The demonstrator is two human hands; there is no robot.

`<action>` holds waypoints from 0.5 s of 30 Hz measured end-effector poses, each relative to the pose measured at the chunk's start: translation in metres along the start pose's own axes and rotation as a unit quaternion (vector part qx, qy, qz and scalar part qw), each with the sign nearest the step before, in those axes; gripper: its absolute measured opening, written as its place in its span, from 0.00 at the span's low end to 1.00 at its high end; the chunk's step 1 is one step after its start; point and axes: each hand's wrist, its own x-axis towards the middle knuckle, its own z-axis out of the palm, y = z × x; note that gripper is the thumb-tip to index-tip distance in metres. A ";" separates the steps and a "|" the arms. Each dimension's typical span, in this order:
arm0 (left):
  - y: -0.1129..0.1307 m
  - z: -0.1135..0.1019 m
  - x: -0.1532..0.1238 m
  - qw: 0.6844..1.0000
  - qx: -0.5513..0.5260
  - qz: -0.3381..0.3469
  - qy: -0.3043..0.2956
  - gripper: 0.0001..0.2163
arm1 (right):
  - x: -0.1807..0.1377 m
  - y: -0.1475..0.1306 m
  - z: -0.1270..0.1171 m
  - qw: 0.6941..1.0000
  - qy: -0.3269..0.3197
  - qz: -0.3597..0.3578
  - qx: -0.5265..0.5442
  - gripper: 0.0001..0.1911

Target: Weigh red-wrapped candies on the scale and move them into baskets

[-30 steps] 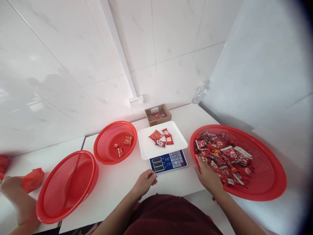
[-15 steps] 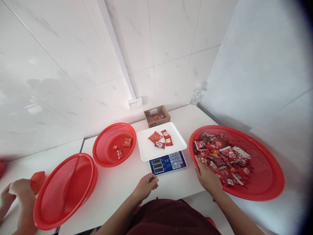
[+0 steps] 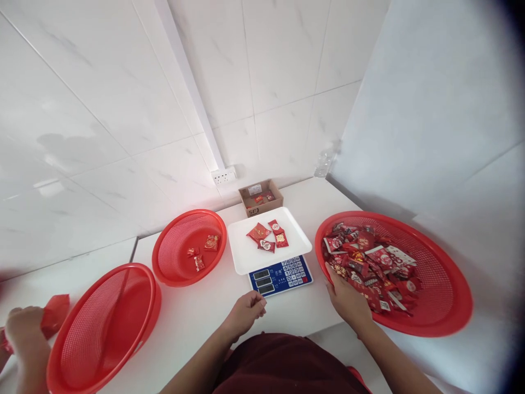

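Note:
My right hand [image 3: 348,298] grips the near left rim of a large red plastic basket [image 3: 441,273], thumb along the rim and the other fingers hidden underneath. Many small red candy packets [image 3: 379,260] are heaped in it. My left hand [image 3: 248,313] hovers just in front of a digital scale [image 3: 281,275], fingers curled in, with nothing visible in them. On the scale's white tray [image 3: 241,243] lie several red packets [image 3: 266,245] in a loose group.
An open cardboard box [image 3: 264,207] with red packets stands behind the scale. Left of the scale is a red basket [image 3: 170,246] holding a few packets. Another red basket [image 3: 110,306] stands nearer. At far left, another person's hand [image 3: 25,328] is beside red material [image 3: 55,316].
My view has shifted slightly. My two hands and the packets on the tray keep their places. At far left, the other person's hands have moved further left.

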 end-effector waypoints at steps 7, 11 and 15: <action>-0.005 -0.046 0.019 0.969 0.114 0.069 0.206 0.12 | -0.002 -0.002 -0.003 1.000 -0.009 -0.001 -0.001 0.27; -0.007 -0.095 0.030 0.918 0.219 0.041 0.327 0.17 | -0.001 -0.002 -0.003 1.000 -0.014 0.008 -0.012 0.27; -0.010 -0.140 0.032 0.854 0.282 -0.008 0.437 0.25 | 0.000 -0.001 -0.001 1.000 -0.003 -0.001 -0.018 0.27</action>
